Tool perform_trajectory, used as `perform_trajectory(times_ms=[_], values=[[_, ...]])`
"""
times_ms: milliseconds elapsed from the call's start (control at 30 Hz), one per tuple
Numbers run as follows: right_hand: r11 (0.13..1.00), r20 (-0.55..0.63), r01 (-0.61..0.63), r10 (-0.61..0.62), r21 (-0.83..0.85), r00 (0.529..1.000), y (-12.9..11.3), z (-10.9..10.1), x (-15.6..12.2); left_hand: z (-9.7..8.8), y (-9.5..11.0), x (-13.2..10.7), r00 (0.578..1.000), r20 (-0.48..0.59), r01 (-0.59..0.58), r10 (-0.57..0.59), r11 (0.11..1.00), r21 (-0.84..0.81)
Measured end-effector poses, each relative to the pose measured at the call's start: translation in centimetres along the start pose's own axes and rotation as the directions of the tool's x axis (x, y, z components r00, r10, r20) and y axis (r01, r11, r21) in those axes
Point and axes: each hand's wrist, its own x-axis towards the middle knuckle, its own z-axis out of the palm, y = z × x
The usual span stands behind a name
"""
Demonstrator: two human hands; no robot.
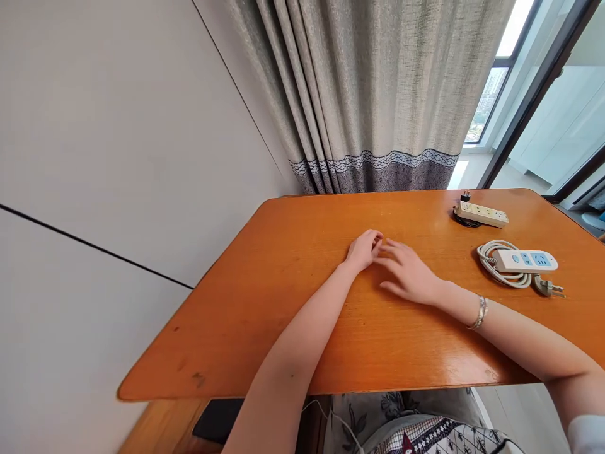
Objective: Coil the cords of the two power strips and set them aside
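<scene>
My left hand (363,249) rests on the orange wooden table (265,302) near its middle, fingers curled loosely down against the wood. My right hand (407,271) lies flat beside it, fingers stretched out toward the left hand, the fingertips touching or almost touching. Neither hand holds anything. A silver bracelet (478,313) circles my right wrist.
A white power strip with blue sockets (525,260) and its coiled cord lies at the right. A cream power strip (483,214) with a black cord sits further back. A grey curtain (368,94) hangs behind the table; a white wall stands left.
</scene>
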Motion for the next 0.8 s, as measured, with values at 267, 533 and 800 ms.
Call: perform_trajectory(times_ms=[267,533,800], values=[[0.999,0.181,0.019,-0.026,0.038,0.983,0.0,4.1,3.3,0.6,-1.8,1.2,0.99,0.138,0.006,-0.031,0.984,0.176],[0.999,0.231,0.006,-0.015,0.036,0.973,0.3,4.3,2.2,0.9,-1.7,0.9,0.981,0.187,-0.114,0.048,0.926,0.361],[1.0,0.236,0.013,-0.014,0.009,0.972,0.4,4.6,2.4,0.8,-1.6,0.8,0.979,0.195,-0.135,0.053,0.89,0.435]])
